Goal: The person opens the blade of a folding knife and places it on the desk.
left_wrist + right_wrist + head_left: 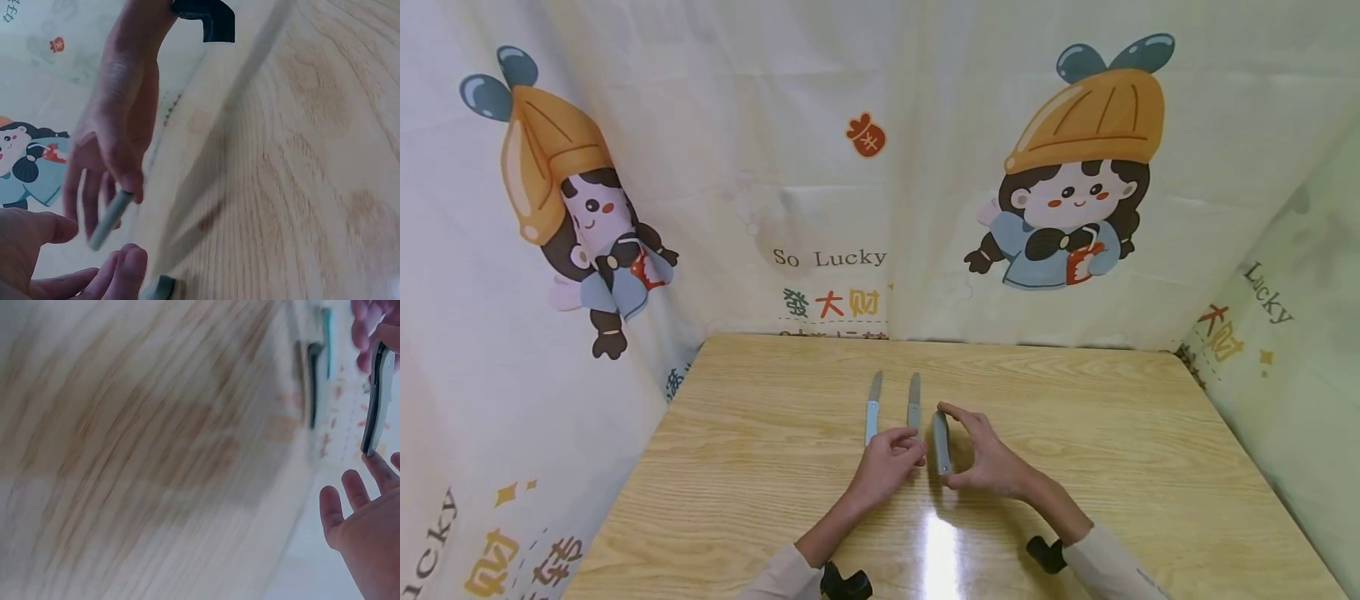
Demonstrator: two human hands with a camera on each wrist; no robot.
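My right hand [996, 460] pinches a folded grey pocket knife [942, 443] by its two ends, between thumb and fingertip, and no blade shows out of it. In the right wrist view the folded knife [377, 403] stands slightly off the tabletop. My left hand [891, 462] hovers just left of it with loosely bent fingers, and nothing shows between thumb and fingers [128, 265] in the left wrist view. Beyond the left hand lies an unfolded knife with a grey-green handle [913, 415], its lower end partly hidden. Left of that is an unfolded knife with a light blue handle [872, 421].
The knives lie on a wood-grain table [737, 467]. A printed cloth [737, 167] hangs behind the table's far edge and along both sides. Each wrist carries a black camera mount [846, 582]. Light glares off the table's front middle.
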